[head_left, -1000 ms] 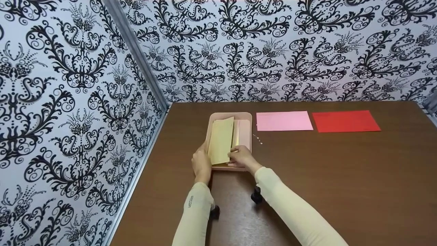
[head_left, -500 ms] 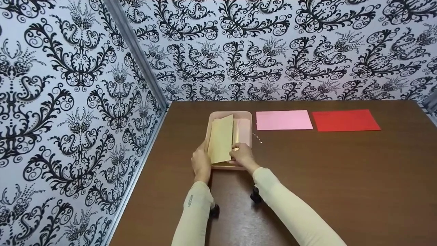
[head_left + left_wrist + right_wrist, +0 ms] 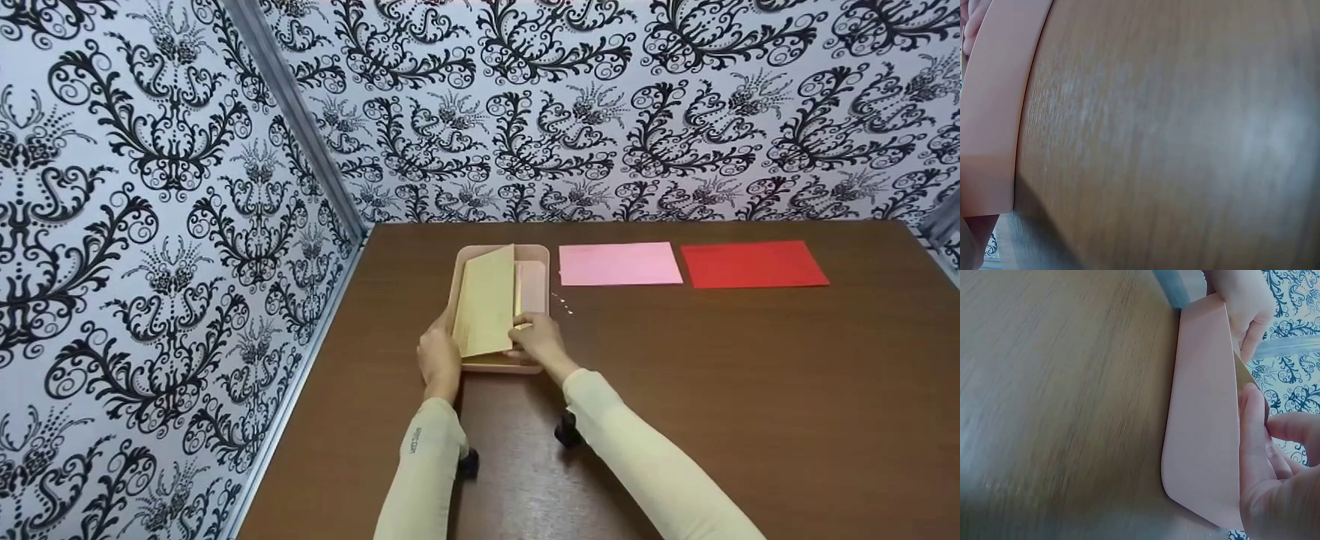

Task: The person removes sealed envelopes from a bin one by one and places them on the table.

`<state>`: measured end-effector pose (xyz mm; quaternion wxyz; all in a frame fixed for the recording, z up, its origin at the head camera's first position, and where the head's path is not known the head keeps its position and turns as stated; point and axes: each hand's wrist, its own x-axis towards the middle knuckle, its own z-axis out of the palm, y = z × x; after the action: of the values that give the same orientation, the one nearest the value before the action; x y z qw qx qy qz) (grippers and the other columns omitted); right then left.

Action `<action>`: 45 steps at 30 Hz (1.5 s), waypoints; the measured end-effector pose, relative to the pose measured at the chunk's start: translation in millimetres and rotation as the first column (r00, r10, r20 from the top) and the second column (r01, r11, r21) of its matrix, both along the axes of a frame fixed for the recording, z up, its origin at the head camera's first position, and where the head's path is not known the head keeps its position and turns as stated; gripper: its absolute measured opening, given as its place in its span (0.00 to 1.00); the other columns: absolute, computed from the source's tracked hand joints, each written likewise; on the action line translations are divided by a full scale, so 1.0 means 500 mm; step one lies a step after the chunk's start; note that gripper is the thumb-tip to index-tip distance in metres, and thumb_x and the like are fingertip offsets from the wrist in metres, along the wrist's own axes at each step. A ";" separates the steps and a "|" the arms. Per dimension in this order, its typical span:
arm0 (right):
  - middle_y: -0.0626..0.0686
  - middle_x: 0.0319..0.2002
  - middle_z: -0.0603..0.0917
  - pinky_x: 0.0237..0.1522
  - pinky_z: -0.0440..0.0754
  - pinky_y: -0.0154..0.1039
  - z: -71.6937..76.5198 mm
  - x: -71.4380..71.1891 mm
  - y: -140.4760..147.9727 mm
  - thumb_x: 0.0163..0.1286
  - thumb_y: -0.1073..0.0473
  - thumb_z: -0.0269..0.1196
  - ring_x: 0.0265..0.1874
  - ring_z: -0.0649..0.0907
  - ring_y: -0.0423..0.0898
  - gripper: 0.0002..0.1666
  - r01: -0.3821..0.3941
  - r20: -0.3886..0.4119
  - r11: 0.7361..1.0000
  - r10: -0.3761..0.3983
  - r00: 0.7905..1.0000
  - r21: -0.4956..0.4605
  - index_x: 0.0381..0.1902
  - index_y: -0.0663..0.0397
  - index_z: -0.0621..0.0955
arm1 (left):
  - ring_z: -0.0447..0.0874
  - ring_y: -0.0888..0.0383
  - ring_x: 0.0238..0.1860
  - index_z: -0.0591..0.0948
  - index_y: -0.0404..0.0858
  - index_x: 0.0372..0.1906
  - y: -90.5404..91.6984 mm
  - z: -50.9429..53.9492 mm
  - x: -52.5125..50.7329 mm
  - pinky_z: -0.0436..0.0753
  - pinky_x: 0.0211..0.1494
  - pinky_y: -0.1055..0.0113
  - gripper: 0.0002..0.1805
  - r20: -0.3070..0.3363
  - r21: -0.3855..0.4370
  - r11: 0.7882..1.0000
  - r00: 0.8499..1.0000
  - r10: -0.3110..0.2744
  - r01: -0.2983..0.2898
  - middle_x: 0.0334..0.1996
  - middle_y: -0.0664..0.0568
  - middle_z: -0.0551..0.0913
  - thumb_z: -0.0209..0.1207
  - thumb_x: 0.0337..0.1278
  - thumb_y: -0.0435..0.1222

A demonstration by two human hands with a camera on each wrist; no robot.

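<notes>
A pink plastic tray (image 3: 501, 369) stands on the table with flat paper pieces inside. My left hand (image 3: 439, 361) grips its left side near the front corner; in the right wrist view that hand (image 3: 1244, 304) is at the tray's far end. Between thumb and fingers my right hand (image 3: 541, 341) pinches the lower right edge of a yellow envelope (image 3: 486, 304), over the tray's front right part. The envelope leans, right edge raised, left edge low. A paler pink piece (image 3: 533, 281) shows beside it. The left wrist view shows mostly the tray's wall (image 3: 994, 112).
A pink envelope-like sheet (image 3: 621, 264) lies right of the tray, and a red one (image 3: 754, 264) lies farther right. Small white marks (image 3: 564, 303) are on the brown table (image 3: 750, 390) by the tray. Patterned walls (image 3: 570, 112) stand behind and at the left.
The yellow envelope's right edge has risen and tilted up more, with my right hand shifting slightly rightward on it. My left hand keeps its place on the tray.
</notes>
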<state>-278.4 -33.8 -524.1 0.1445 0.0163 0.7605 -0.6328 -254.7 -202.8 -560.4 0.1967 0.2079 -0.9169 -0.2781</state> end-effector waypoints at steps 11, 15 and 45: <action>0.55 0.27 0.83 0.30 0.88 0.39 0.010 0.009 0.020 0.61 0.73 0.57 0.18 0.85 0.43 0.19 0.011 -0.023 0.998 -0.013 1.000 -0.061 0.51 0.71 0.80 | 0.89 0.41 0.39 0.83 0.48 0.60 -0.002 -0.003 -0.002 0.86 0.40 0.48 0.24 0.020 0.056 0.998 1.000 -0.003 0.002 0.44 0.41 0.89 0.48 0.67 0.25; 0.54 0.28 0.83 0.29 0.88 0.39 0.012 0.015 0.028 0.61 0.73 0.57 0.18 0.85 0.42 0.19 0.014 -0.003 0.996 -0.015 1.000 -0.091 0.51 0.71 0.80 | 0.89 0.41 0.38 0.82 0.50 0.62 -0.001 -0.005 -0.002 0.86 0.38 0.49 0.26 0.012 0.036 0.999 1.000 -0.005 0.004 0.47 0.42 0.89 0.48 0.68 0.25; 0.55 0.34 0.82 0.32 0.88 0.36 -0.009 0.032 0.101 0.66 0.73 0.58 0.23 0.85 0.42 0.23 0.008 0.059 0.980 0.004 0.998 -0.198 0.59 0.75 0.74 | 0.89 0.37 0.41 0.85 0.42 0.56 -0.001 -0.010 -0.006 0.86 0.43 0.46 0.20 -0.024 -0.038 0.999 1.000 0.013 -0.014 0.45 0.39 0.89 0.53 0.64 0.25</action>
<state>-262.5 16.5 -528.5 0.1674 0.0214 0.6889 -0.7050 -257.6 -203.2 -565.5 0.2132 0.2069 -0.9183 -0.2617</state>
